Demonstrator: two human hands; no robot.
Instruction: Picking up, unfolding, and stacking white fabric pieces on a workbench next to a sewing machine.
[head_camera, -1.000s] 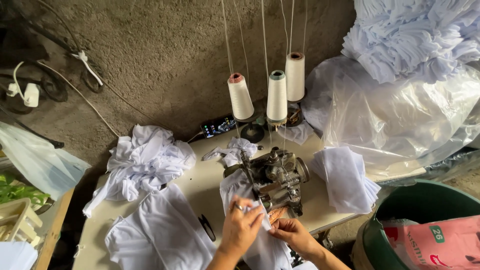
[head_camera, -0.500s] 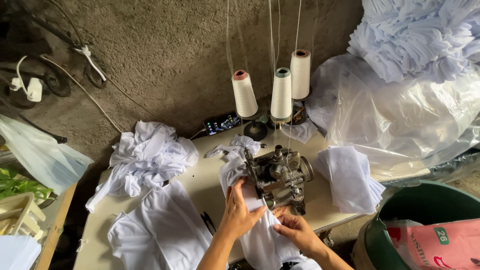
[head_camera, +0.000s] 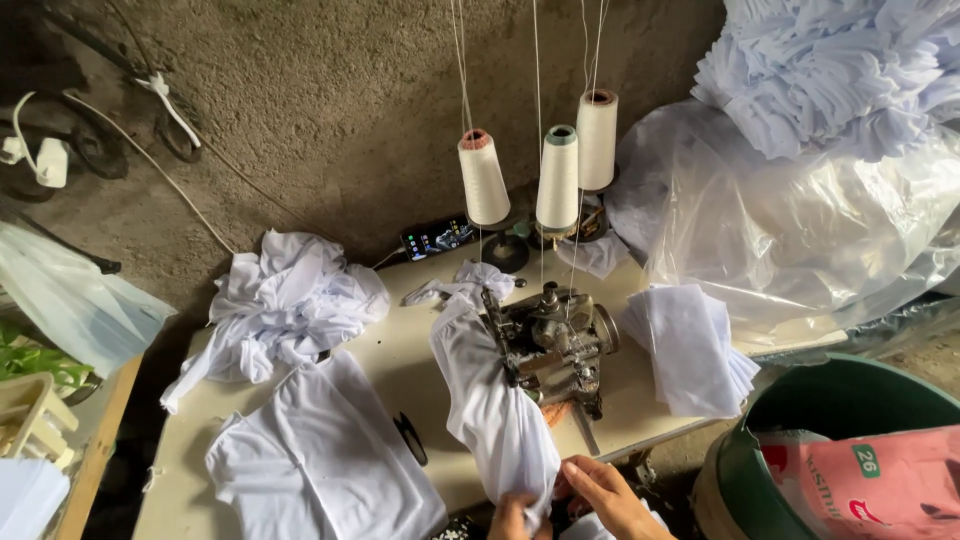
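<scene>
At six o'clock our left hand (head_camera: 517, 515) and right hand (head_camera: 610, 497) pinch the white cloth (head_camera: 495, 410). Its far end seems to run under the sewing machine (head_camera: 553, 343), at twelve o'clock from them

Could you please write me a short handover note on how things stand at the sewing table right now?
Left hand: grip closed on the lower end of the white cloth, at the table's near edge.
Right hand: beside it, fingers on the same cloth end; a closed grip cannot be confirmed.
The cloth runs from the hands up along the left side of the sewing machine and out behind it.
Three thread cones stand behind the machine, threads running up.
Done or left cannot be told apart: crumpled pile at back left, flat piece at front left, folded stack right of the machine.
Scissors lie left of the cloth.
</scene>
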